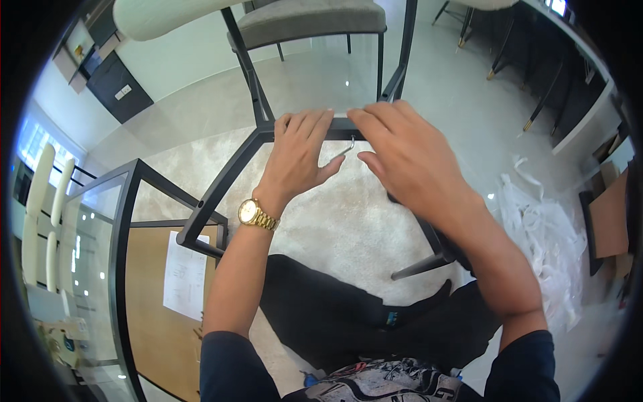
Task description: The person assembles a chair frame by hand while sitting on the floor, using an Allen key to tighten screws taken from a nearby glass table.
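Observation:
A black metal chair frame [221, 167] stands before me, with a cream padded part [174, 17] at its far end. My left hand [295, 154], with a gold watch [249, 212] on its wrist, is closed over the frame's crossbar. Its thumb touches the tip of a bent silver hex key [347, 149], which hangs from the bar's near side. Right of the key, my right hand [408, 151] lies over the bar with its thumb apart from its fingers. No tool shows in it, though its far fingertips are hidden behind the bar.
At left stands a black-framed glass table [127, 201], near brown cardboard [157, 261] and a paper sheet [185, 275]. Clear plastic wrapping [542, 241] lies at right. A grey upholstered seat [308, 23] stands beyond. Underneath is a pale rug [328, 228].

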{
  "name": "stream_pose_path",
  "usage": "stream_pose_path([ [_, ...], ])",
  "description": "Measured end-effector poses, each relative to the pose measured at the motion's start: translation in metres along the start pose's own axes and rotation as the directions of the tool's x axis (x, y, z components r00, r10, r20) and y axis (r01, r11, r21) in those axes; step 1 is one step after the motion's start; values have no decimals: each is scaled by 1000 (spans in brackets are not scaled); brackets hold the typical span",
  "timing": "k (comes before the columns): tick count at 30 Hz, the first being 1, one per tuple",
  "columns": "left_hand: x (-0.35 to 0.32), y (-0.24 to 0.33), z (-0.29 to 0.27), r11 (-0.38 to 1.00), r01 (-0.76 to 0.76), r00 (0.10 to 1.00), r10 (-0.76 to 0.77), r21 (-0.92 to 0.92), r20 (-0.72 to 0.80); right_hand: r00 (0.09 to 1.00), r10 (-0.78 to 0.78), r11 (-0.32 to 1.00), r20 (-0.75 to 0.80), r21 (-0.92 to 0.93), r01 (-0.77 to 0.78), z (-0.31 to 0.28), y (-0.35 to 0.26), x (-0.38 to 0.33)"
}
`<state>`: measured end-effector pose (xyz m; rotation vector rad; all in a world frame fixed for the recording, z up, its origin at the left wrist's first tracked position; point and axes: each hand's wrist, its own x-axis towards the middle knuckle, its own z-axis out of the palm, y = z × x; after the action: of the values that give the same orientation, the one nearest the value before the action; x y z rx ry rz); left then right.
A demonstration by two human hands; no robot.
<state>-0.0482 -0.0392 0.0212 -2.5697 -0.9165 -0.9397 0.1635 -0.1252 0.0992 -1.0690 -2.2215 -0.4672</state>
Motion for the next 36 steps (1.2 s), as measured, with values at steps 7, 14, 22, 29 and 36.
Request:
stream_pose_path([
  [7, -9, -7, 10, 996, 37, 999, -33, 81, -42, 873, -338, 893, 351, -173, 415, 63, 46, 33],
  [14, -9, -3, -1, 988, 20, 993, -38, 155, 112, 844, -293, 871, 450, -240, 430, 74, 30, 33],
  [22, 1, 7, -9, 960, 10, 969, -79, 281, 234, 865, -332, 844, 377, -290, 451, 79, 27, 32],
  [29, 15, -13, -24, 957, -131, 921, 20, 260, 390, 882, -304, 889, 361, -226, 399, 82, 26, 35],
  [36, 43, -17, -55, 996, -50, 820, 2, 67, 572, 909, -274, 901, 315, -246, 357, 98, 26, 34],
])
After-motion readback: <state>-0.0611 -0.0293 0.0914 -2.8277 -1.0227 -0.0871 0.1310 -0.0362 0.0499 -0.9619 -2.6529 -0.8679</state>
